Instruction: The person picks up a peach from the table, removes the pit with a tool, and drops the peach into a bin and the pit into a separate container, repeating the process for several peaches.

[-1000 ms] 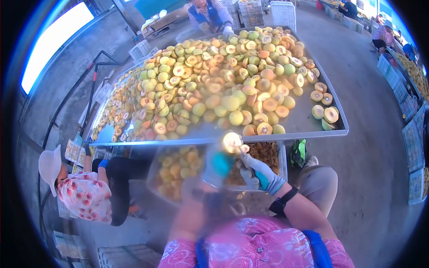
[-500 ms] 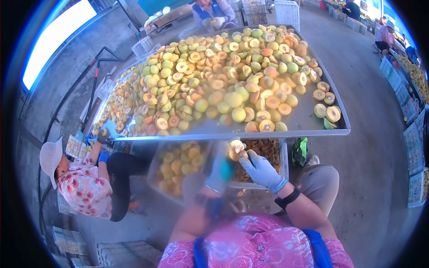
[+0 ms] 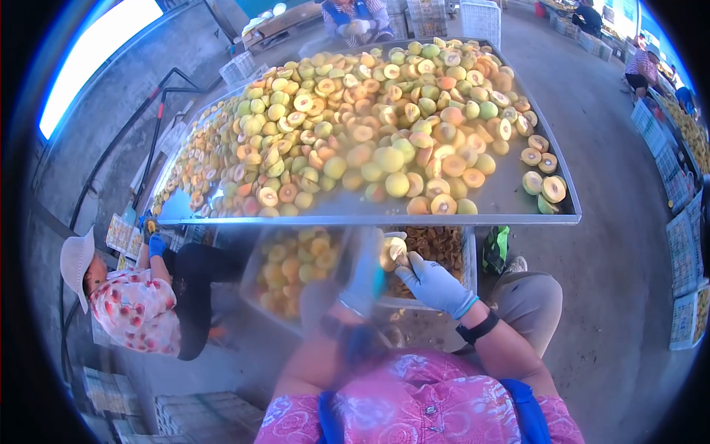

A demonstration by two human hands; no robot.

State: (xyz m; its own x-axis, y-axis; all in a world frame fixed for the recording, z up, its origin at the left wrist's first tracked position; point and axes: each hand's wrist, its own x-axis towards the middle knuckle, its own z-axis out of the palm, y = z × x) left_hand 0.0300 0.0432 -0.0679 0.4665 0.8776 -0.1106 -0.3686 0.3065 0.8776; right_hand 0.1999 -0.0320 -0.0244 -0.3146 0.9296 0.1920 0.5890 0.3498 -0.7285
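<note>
Between my two gloved hands, just under the front edge of the metal table, is a halved yellow peach (image 3: 391, 252) with its cut side showing. My left hand (image 3: 362, 277), in a pale glove and hazy in this view, is closed on the peach half from the left. My right hand (image 3: 436, 286), also gloved, is pinched right at the fruit's cut side; I cannot tell what small brownish thing is between its fingertips. Below the hands stands a crate (image 3: 469, 259) of brown peach pits (image 3: 444, 244). A tub of whole yellow peaches (image 3: 296, 263) is to its left.
A metal-rimmed table (image 3: 510, 220) bears a large heap of halved peaches (image 3: 355, 133). At the left a person in a hat (image 3: 137, 311) sits by the table; another person (image 3: 355, 22) is across it. Crates (image 3: 680, 244) line the right side. A green-black bag (image 3: 495, 250) lies near my foot.
My hands stay together at the peach half with little movement. The person at the left has shifted their hands at the table corner. The whole view has tilted slightly.
</note>
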